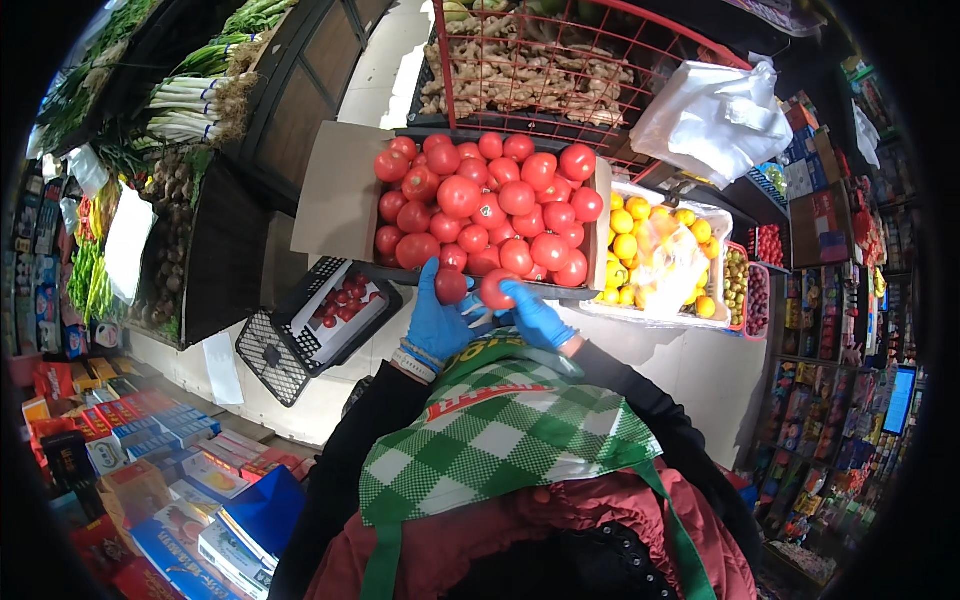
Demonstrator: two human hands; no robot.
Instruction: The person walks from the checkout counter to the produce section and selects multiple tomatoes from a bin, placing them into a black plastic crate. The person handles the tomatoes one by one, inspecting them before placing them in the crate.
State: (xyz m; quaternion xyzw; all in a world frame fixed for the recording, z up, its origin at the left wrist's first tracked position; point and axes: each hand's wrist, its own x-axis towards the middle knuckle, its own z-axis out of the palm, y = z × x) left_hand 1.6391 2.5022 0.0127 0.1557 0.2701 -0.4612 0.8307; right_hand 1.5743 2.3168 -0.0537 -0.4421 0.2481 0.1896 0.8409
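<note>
A cardboard box point(341, 196) filled with red tomatoes point(458, 196) sits in front of me, its left flap folded outward. Both my hands wear blue gloves and are at the box's near edge. In my left hand point(435, 319) is a tomato point(451, 286), close beside the fingers and thumb. My right hand point(536, 316) grips another tomato point(496, 289) just to the right of the first. Below the hands is the green-and-white checked apron point(517, 442) I wear. The lower fingers of both hands are partly hidden.
Right of the box stands a lined crate of yellow-orange citrus fruit point(622, 221). Behind rises a red wire rack point(447, 75) with ginger point(517, 82) and white plastic bags point(712, 124). Black crates point(274, 360), one holding small tomatoes point(349, 300), lie lower left on the floor.
</note>
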